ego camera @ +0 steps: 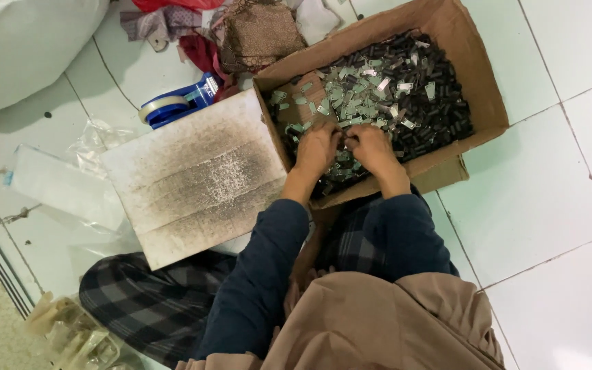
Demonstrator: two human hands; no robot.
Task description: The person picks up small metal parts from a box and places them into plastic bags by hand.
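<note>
Both hands, left hand and right hand, close around small metal clips heaped inside the cardboard box on the floor; they look light, stiff, slippery, best pinched by their edges.

Left hand and right hand side by side, fingers curled downward; forearms extended toward twelve o'clock.

Beside the matt brown cardboard box, glossy white floor tiles shine. Inside the box lie shiny silvery metal pieces and dull black parts. Left of the box sit a rough, smudged grey board, crinkled clear plastic, and cloth scraps beyond.
</note>
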